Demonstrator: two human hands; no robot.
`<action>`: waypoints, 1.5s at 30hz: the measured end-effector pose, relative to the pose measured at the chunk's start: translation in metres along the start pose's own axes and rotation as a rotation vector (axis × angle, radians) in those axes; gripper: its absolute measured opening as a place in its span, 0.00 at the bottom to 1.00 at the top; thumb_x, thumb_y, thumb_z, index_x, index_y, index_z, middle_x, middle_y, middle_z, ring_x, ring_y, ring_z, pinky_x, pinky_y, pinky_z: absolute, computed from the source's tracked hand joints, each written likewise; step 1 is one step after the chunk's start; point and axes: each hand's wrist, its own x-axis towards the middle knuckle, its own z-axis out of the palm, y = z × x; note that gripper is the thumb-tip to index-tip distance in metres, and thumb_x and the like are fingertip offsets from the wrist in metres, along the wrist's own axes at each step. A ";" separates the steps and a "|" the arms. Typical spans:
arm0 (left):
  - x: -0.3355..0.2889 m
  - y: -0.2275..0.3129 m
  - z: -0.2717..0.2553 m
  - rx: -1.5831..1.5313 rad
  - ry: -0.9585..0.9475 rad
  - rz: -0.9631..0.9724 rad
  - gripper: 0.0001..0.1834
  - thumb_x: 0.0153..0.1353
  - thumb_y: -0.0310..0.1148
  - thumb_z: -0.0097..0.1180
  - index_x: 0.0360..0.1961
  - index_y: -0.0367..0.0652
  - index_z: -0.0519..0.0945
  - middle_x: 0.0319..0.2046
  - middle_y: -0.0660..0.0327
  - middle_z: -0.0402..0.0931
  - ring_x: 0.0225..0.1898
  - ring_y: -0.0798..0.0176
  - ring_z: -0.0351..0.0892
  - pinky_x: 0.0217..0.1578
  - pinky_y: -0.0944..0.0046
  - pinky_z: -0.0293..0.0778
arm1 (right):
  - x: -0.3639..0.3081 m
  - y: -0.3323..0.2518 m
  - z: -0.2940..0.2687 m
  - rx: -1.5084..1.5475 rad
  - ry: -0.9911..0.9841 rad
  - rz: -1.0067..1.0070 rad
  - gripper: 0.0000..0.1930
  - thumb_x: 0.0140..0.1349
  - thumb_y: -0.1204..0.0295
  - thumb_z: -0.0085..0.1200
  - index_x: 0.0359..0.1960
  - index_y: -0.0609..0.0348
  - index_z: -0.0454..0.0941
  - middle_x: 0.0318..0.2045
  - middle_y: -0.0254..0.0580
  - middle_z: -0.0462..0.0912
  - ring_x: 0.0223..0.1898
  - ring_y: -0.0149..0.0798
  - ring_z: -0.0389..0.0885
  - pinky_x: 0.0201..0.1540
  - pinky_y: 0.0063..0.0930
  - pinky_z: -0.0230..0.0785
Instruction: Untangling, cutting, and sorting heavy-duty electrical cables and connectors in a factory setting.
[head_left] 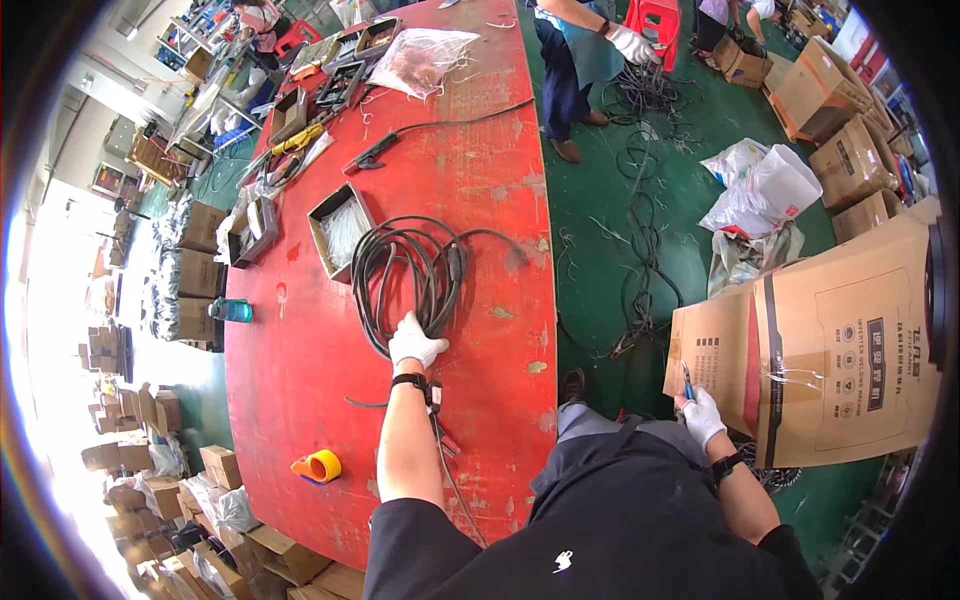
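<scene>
A coil of black cable [378,290] lies on the red table, one end curving off to the right. My left hand [416,345], in a white glove, grips the near side of the coil, its thumb pointing right. Some of its fingers are hidden among the loops. To the right, beyond the table edge, my right hand [702,416], also gloved, is closed round a small blue-handled hand tool [687,379], which looks like pliers or cutters. This hand is beside a large cardboard box [840,350]. An open tray of white plastic pieces [346,234] stands against the coil's far left side.
The red table [300,400] bears a yellow tape roll [322,466], a welding electrode holder [372,152], another tray [252,232], a teal bottle [232,310] and a bag [424,60]. Cables [640,250] trail over the green floor. A co-worker [580,60] stands across, handling cables.
</scene>
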 end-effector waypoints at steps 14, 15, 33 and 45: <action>-0.142 0.044 0.114 -0.276 0.424 0.483 0.37 0.47 0.20 0.63 0.63 0.48 0.79 0.46 0.49 0.81 0.45 0.40 0.81 0.47 0.44 0.78 | 0.006 -0.072 0.028 -0.350 -0.096 -0.106 0.11 0.71 0.65 0.62 0.46 0.57 0.80 0.30 0.36 0.83 0.32 0.32 0.81 0.38 0.31 0.74; -0.149 0.039 0.113 -0.278 0.509 0.520 0.35 0.47 0.18 0.62 0.61 0.48 0.81 0.46 0.50 0.81 0.44 0.41 0.82 0.46 0.45 0.78 | 0.007 -0.075 0.029 -0.375 -0.111 -0.112 0.11 0.71 0.65 0.62 0.46 0.57 0.80 0.30 0.36 0.83 0.32 0.32 0.81 0.39 0.31 0.74; -0.157 0.042 0.093 0.021 0.120 0.141 0.11 0.65 0.44 0.64 0.42 0.51 0.85 0.31 0.54 0.86 0.35 0.47 0.88 0.38 0.47 0.81 | 0.011 -0.167 0.186 -0.494 -0.636 -0.160 0.15 0.71 0.61 0.62 0.51 0.58 0.79 0.35 0.35 0.83 0.35 0.29 0.81 0.43 0.28 0.75; -0.143 0.041 0.089 -0.027 0.400 0.301 0.07 0.56 0.37 0.64 0.29 0.48 0.81 0.26 0.55 0.80 0.31 0.47 0.85 0.31 0.50 0.77 | 0.014 -0.164 0.234 -0.281 -0.873 0.165 0.16 0.71 0.63 0.61 0.53 0.58 0.76 0.36 0.37 0.82 0.37 0.31 0.81 0.39 0.29 0.74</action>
